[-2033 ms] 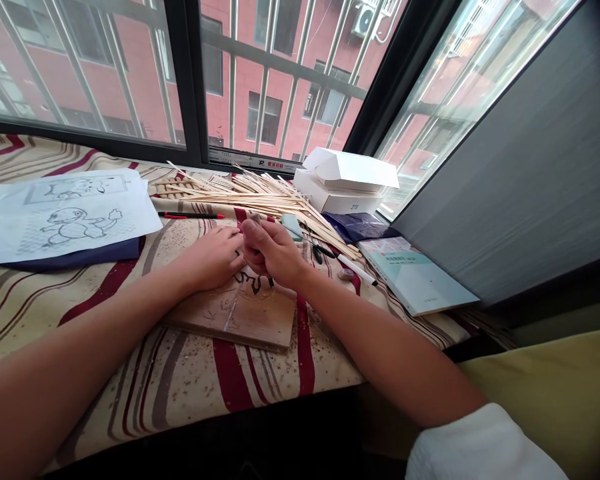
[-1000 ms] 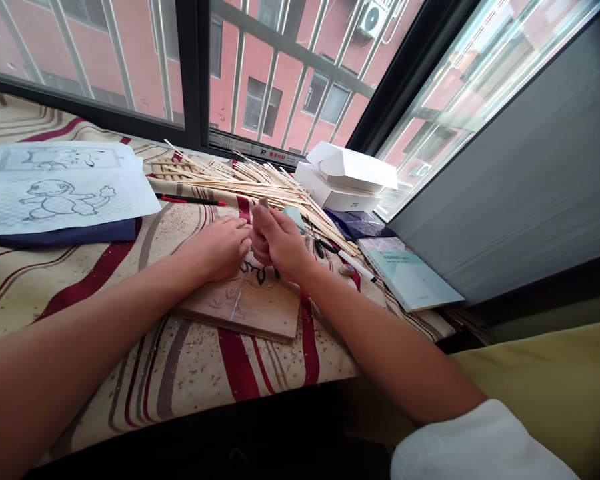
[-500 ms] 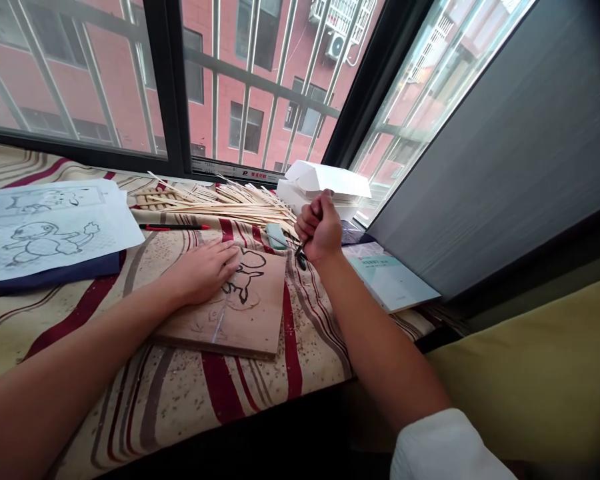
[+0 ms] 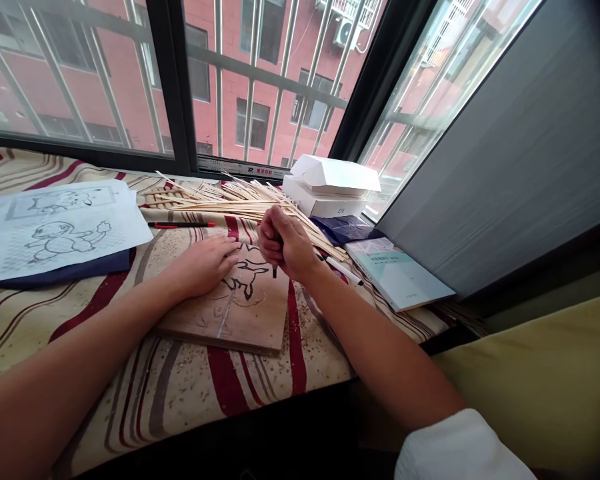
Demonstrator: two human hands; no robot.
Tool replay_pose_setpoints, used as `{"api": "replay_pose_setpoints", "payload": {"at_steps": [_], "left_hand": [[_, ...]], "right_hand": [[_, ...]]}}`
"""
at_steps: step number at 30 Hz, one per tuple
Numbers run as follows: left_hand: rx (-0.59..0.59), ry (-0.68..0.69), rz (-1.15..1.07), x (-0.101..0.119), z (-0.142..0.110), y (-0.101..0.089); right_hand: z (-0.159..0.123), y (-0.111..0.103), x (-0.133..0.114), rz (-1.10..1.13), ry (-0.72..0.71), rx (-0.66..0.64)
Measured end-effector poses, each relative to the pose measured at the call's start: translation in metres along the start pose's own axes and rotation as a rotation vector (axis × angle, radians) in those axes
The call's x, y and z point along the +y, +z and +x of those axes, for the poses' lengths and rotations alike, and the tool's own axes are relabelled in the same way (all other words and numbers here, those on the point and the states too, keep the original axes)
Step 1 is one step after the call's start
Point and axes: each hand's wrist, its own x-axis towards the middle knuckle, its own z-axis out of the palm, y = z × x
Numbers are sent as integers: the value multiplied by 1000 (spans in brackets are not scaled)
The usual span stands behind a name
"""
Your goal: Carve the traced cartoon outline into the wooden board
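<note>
My left hand (image 4: pixel 203 267) lies flat with fingers stretched over the upper left part of a wooden board (image 4: pixel 257 327). Thick black outlines and fainter pencil lines of a cartoon figure mark the board. My right hand (image 4: pixel 289 243) is closed in a fist just above the board's upper right corner. Below the fist pokes the short end of a dark-tipped tool (image 4: pixel 275 272); the rest of it is hidden by the fingers, so its kind cannot be made out.
Paper sheets with cartoon drawings (image 4: pixel 65 230) lie left, near a red-and-black pen (image 4: pixel 183 225). Thin wooden sticks (image 4: pixel 220 203) and a white box (image 4: pixel 330 200) are by the window. A white marker (image 4: pixel 344 270) and a book (image 4: pixel 400 277) lie right. Crumbs dot the striped cloth (image 4: pixel 180 393).
My right fist has moved left and slightly down, from beside the board to above its upper right corner. My left hand stays on the board. The view has shifted slightly.
</note>
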Motion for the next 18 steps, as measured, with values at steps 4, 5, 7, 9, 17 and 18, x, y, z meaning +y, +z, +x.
{"api": "replay_pose_setpoints", "payload": {"at_steps": [4, 5, 7, 9, 17, 18], "left_hand": [[21, 20, 17, 1, -1, -3], [17, 23, 23, 1, -1, -4], [-16, 26, 22, 0, -1, -4], [-62, 29, 3, -2, 0, -3], [-107, 13, 21, -7, 3, 0], [-103, 12, 37, -7, 3, 0]], "right_hand": [[5, -46, -18, -337, -100, 287], [5, -59, -22, -500, -90, 360], [2, -82, -26, -972, 9, 373], [-2, -98, -24, -1340, 140, 254], [-8, -104, 2, -1669, 334, 20], [-8, -103, 2, -1676, 327, 19]]}}
